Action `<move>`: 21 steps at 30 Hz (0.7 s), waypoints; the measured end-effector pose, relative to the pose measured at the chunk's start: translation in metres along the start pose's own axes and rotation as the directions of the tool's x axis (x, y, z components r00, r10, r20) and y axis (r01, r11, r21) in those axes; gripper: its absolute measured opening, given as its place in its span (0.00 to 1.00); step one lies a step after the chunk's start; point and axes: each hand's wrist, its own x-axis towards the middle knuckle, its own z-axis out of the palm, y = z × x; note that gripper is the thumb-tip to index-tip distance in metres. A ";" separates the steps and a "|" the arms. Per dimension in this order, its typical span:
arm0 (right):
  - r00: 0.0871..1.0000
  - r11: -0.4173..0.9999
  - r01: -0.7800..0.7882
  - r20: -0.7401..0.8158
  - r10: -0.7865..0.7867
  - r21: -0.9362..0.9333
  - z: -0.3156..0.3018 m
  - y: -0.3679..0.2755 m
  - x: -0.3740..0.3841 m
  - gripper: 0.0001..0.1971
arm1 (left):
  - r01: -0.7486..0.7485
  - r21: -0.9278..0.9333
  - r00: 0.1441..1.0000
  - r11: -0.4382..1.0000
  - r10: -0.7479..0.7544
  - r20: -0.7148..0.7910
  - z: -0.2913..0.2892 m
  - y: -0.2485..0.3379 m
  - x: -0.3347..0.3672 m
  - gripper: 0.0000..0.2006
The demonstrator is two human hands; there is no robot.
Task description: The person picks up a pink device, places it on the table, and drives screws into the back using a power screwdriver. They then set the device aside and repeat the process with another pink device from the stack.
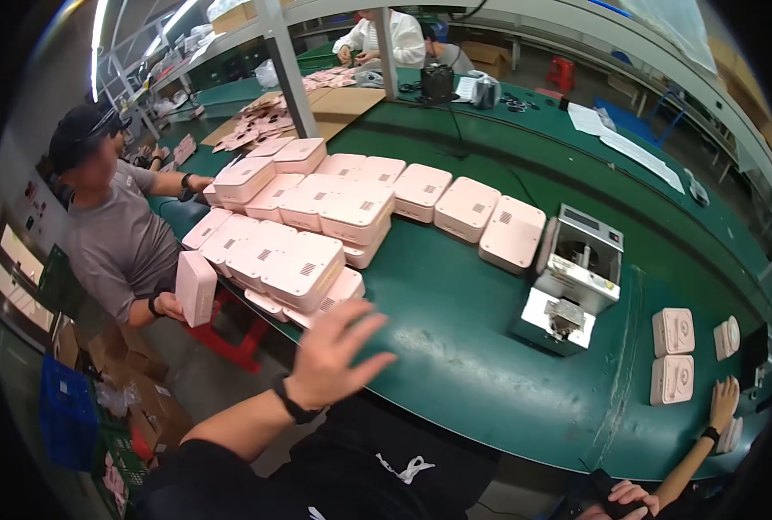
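My left hand (338, 355) is raised over the bench's front edge, its fingers spread and holding nothing. Just beyond it lie rows of pale pink plastic housings with rounded corners and small vent slots. The nearest stack has one housing (303, 267) on top and another pink housing (338, 293) below, partly behind my fingers. Whether my fingertips touch that lower one, I cannot tell. My right hand does not show. More housings run along the far side, ending with one (512, 232) beside a grey metal machine (576, 269).
At left, a co-worker (113, 217) holds a pink housing (196, 289) upright. Another person's hand (724, 400) rests at the far right near pink housings (672, 380). A metal post (286, 69) stands behind the stacks. Below left are a red stool (237, 334) and cardboard boxes (156, 416).
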 end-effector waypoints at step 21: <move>0.917 0.982 -0.164 0.352 0.189 -0.099 0.039 0.009 0.012 0.15 | 0.069 -0.087 0.984 0.994 -0.082 -0.156 -0.028 -0.034 -0.043 0.27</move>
